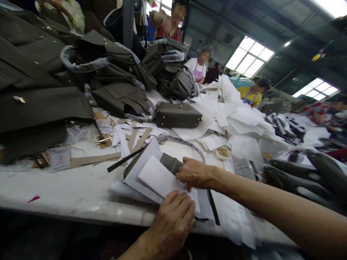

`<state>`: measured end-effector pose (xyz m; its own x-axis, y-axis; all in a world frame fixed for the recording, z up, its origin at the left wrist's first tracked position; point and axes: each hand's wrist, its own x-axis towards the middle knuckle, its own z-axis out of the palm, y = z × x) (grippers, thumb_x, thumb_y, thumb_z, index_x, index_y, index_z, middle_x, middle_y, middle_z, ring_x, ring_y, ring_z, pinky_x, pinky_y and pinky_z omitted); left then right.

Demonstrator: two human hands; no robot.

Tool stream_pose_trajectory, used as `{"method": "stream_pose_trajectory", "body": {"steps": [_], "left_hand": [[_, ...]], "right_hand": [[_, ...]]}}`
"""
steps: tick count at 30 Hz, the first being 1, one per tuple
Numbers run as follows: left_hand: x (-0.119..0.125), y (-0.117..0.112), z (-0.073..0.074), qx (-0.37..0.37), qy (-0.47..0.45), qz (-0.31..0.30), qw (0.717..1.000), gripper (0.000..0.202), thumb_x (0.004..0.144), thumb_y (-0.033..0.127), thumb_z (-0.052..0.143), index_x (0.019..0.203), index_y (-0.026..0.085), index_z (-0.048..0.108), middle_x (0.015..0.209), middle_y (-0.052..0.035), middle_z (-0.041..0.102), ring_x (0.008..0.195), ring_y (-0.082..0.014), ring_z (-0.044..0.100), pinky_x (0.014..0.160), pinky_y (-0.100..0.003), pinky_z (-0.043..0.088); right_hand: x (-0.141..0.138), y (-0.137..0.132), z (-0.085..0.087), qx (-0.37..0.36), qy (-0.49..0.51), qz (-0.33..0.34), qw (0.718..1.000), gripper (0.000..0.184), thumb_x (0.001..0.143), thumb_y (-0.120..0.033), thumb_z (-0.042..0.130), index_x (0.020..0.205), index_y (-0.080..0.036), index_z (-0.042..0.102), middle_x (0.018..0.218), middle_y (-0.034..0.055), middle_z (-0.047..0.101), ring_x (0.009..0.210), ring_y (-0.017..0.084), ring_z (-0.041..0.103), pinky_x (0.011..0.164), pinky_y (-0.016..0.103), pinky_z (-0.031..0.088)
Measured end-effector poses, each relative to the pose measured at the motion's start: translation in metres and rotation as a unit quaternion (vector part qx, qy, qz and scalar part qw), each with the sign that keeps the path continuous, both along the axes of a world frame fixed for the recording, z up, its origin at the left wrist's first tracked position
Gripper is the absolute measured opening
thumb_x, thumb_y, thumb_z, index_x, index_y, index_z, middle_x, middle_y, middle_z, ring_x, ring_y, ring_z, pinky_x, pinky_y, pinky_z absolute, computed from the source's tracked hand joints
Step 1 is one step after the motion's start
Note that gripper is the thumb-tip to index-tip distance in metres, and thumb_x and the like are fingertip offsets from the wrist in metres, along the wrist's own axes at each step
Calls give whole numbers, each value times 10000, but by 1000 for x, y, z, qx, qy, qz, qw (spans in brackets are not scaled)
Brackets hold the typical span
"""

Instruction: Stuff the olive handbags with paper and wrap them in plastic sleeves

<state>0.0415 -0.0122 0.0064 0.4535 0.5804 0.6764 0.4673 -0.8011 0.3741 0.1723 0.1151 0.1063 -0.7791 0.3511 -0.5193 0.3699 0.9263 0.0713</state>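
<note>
Locating all items by the standing bag [179, 115] on the counter [67, 191]. Bag in work [132, 167]: in front of standing bag, i.e. wearer's side, nr counter edge. L hand [175, 218]: fingers laid over lower end of the folded white sheet [155, 176]; thumb hidden, so cannot tell if grasping. R hand [194, 173]: fingers curled in on end of the dark section [170, 163], judged to be grasping it. Progress, as judged: film-wrapped handle [188, 142], prob. same bag, has its clear wrap on & arches toward standing bag; larger pale sheet [148, 154] and folded sheet lie against bag in work. O/S, by look: sheets askew, bag not squared up, dark strap [119, 163] sticking out loose. Stock: heaped dark bags [120, 95] to L of standing bag, white sheet pile [235, 108] to R, paper strips [132, 137] in front & slightly L. Labels: clear packet [59, 159], well to front-L of standing bag, any print too small to read. Metal studs [163, 117] on standing bag show no legible mark. No brand or other writing readable in view.
</note>
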Motion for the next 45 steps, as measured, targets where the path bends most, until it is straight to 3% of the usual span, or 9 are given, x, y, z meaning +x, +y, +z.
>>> {"method": "stream_pose_trajectory", "body": {"steps": [5,10,15,18,22,30,37,41,45], "left_hand": [[1,0,-3,1,-1,7,1000,240,973,213,467,1165,155,599,1065,-75,693,1081,-211,624,1014,-391,435],[0,-1,-3,-8,12,4,1000,246,972,240,493,1184,164,591,1074,-65,688,1102,-203,614,1030,-388,416],[0,-1,-2,-5,-5,3,1000,247,971,238,492,1180,158,596,1082,-59,695,1083,-207,615,1020,-384,391],[1,-1,-2,-12,-5,-3,1000,250,962,236,507,1185,161,591,1094,-51,693,1084,-210,612,1028,-386,374],[0,-1,1,-23,6,-3,1000,256,941,238,544,1183,169,586,1099,-53,687,1058,-215,619,1023,-394,383],[0,1,-4,-24,26,-12,999,258,947,268,543,1190,192,589,1129,-59,685,1054,-215,617,1021,-405,442],[-39,11,8,67,150,24,986,436,986,332,513,1388,164,495,1358,-87,603,1306,-215,494,1169,-387,321],[-108,36,39,8,189,115,975,569,853,474,700,1338,211,559,1387,-113,576,1331,-328,468,1159,-574,289],[-140,48,41,-4,150,106,983,450,856,293,721,1287,258,600,1353,-84,600,1234,-253,556,1042,-433,478]], "right_hand": [[35,28,-7,46,116,110,986,346,922,-521,608,838,-185,610,820,23,670,730,174,566,729,337,345],[73,34,-3,204,174,1,963,242,882,-369,709,1030,-196,627,1058,69,686,929,225,583,903,385,359],[80,-16,-6,256,385,-234,855,51,921,-255,656,919,-207,671,961,46,717,916,207,617,906,374,396],[65,-50,-24,181,382,-321,848,90,906,-224,661,825,-223,700,818,11,718,826,193,631,845,357,419],[51,-66,-34,124,301,-373,869,105,871,-166,663,828,-234,730,850,14,736,888,219,645,864,385,443],[17,-123,-27,193,476,-342,787,309,984,-332,504,1244,-231,636,1220,71,703,1139,240,640,1041,424,471],[0,-154,-87,209,485,-254,810,688,972,-473,499,1558,-211,253,1509,111,466,1357,293,476,1079,468,466],[9,-147,-89,215,449,-242,833,717,943,-379,577,1559,-213,249,1525,113,443,1387,290,439,1115,500,428],[30,-128,-75,154,423,-259,855,624,898,-277,634,1482,-219,420,1491,110,491,1380,282,450,1128,507,414]]}}
